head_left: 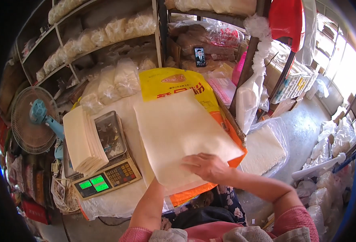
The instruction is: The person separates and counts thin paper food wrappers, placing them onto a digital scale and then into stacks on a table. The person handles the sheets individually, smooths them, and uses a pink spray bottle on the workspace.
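A large, pale cream sheet (182,133) lies before me across the table, partly over a yellow-and-orange printed plastic bag (153,80). It may be one sheet or several; I cannot tell. My right hand (206,166) rests flat on its near right part, fingers stretched toward the left. My left forearm (149,205) reaches up to the sheet's near left edge, and the left hand is hidden beneath it. To the left, a folded stack of similar cream sheets (83,139) sits on a digital scale (109,177) with lit green displays.
A fan (35,119) stands left of the scale. Shelves (105,49) of bagged pale goods rise behind. A phone (200,57) leans at the back. At right are a post (248,72), a pale slab (264,149) in clear plastic and a white basket (292,86).
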